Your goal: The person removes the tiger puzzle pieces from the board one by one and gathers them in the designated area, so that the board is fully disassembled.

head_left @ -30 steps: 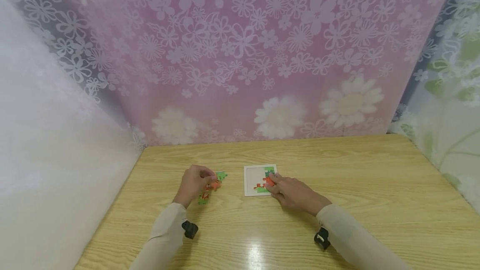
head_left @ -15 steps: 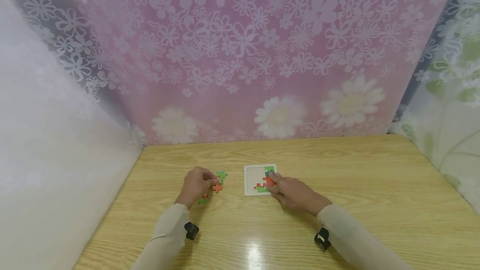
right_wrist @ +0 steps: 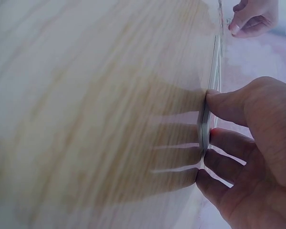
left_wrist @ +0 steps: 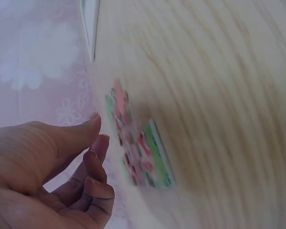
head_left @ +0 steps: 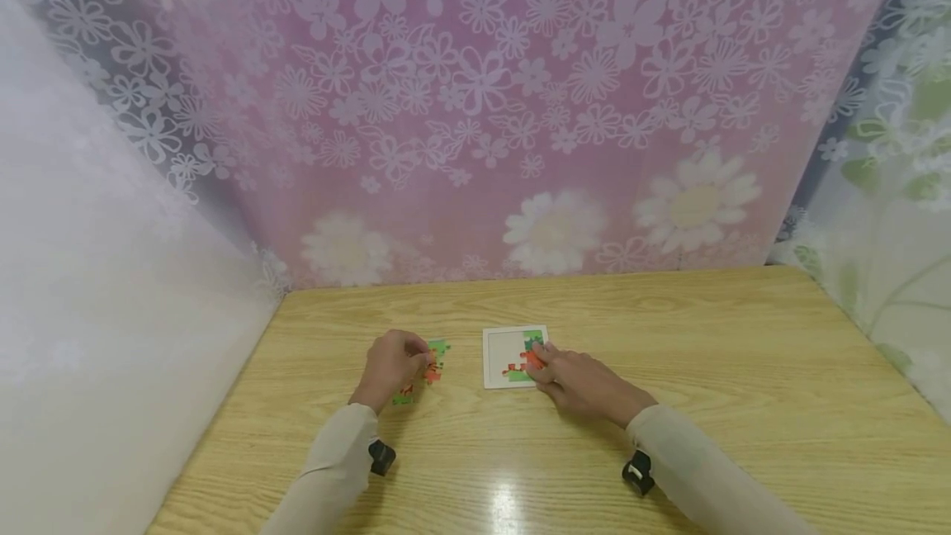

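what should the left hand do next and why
Probably pinch one of the puzzle pieces left of the frame: the left hand is close beside them, while the frame, touched by the right hand, has a bare left side.

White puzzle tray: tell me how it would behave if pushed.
The white puzzle tray would probably slide rather than tip, lying low and flat on the table. Its straight edges suggest stiffness. Pieces inside might shift, with bare space beside them.

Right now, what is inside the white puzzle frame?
In the white puzzle frame, green and red puzzle pieces lie along parts of the right and near sides; bare white shows at left. The right hand covers some, hiding whatever is beneath.
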Demonstrator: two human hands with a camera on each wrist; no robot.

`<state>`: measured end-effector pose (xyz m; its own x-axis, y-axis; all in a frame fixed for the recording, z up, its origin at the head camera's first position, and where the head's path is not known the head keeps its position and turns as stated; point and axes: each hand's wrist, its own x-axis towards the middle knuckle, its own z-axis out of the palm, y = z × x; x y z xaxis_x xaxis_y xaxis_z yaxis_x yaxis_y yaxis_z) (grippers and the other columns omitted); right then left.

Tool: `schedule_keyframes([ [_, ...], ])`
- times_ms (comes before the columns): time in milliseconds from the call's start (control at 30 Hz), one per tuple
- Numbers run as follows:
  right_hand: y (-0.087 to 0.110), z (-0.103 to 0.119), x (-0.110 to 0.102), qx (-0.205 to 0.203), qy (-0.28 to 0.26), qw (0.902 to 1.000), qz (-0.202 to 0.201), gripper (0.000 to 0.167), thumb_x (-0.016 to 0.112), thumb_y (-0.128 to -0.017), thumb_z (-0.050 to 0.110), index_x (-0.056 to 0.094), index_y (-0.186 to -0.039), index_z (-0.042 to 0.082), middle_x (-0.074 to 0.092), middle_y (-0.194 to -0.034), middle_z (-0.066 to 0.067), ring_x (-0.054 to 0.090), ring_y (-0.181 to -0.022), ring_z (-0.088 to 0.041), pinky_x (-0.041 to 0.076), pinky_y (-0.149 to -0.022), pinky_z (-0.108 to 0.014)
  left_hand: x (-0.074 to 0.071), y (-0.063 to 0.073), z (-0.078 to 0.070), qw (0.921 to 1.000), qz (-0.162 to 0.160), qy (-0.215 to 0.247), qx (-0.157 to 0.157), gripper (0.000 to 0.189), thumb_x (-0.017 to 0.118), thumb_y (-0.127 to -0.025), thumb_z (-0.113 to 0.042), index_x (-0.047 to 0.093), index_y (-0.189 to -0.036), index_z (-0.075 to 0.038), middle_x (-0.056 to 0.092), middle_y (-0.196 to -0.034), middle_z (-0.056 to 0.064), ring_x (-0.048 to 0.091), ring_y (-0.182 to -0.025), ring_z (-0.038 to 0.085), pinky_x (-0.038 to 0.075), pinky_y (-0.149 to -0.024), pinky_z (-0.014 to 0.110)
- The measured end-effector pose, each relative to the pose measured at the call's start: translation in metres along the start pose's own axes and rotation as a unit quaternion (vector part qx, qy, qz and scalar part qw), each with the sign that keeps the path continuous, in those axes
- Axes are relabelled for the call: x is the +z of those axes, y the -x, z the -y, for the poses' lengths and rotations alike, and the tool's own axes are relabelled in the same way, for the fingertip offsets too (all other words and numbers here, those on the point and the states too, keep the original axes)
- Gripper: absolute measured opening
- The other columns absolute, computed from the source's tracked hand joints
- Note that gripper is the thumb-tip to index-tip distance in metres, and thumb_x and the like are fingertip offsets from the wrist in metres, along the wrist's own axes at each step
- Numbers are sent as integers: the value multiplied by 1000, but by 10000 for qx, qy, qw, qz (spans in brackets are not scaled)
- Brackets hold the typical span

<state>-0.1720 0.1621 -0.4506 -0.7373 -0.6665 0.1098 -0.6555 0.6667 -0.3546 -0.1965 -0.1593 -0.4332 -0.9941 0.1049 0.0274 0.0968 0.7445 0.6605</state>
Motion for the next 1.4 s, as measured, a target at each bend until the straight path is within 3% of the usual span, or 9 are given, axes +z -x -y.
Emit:
schedule_keyframes([
  [167,0,1,0,151,-17,9998,129,33,61,-103,12,65,-132,0,42,-148,-33,43,-135,-51,44,-102,-59,5,-2,-15,9994,65,40,346,7,75,-92,-10,77,-96,-4,72,-88,4,66,-77,18,56,-65,36],
  [433,0,2,1,204,-81,9996,150,31,62,-102,12,67,-130,1,42,-148,-33,44,-134,-50,45,-101,-58,33,-9,-44,9918,736,-217,1025,12,76,-92,-12,76,-99,-2,72,-91,4,66,-83,18,56,-75,36],
  [633,-1,2,2,62,-108,9999,108,33,62,-102,12,66,-133,2,43,-148,-31,46,-133,-49,46,-100,-58,53,-8,-61,9860,1324,-39,1017,19,79,-91,-14,76,-106,-2,71,-100,5,65,-90,17,55,-81,36],
  [733,-2,1,3,1,-114,9999,69,32,62,-102,12,66,-132,2,44,-148,-31,48,-132,-49,48,-99,-56,60,-9,-64,9839,1448,66,1042,20,80,-89,-13,76,-106,-3,70,-101,6,64,-91,17,55,-81,35],
  [1000,-2,-1,2,53,-273,9996,83,36,65,-100,14,64,-133,0,43,-149,-30,49,-131,-48,49,-98,-56,71,-13,-61,9841,1510,195,909,12,81,-89,-15,77,-98,-8,66,-90,-3,59,-81,11,52,-74,30],
  [1200,-4,-5,-1,320,-326,9989,121,43,68,-99,18,61,-137,0,46,-148,-26,62,-117,-42,55,-86,-46,72,-16,-64,9843,1506,343,850,10,81,-89,-16,77,-96,-9,65,-86,-5,59,-78,11,51,-71,30],
  [1400,-6,-6,-4,563,-332,9978,102,50,71,-97,22,59,-139,-1,50,-148,-18,52,-132,-38,50,-83,-40,71,-18,-66,9841,1517,345,855,10,82,-88,-13,76,-94,-8,65,-85,-4,58,-77,12,51,-71,30],
])
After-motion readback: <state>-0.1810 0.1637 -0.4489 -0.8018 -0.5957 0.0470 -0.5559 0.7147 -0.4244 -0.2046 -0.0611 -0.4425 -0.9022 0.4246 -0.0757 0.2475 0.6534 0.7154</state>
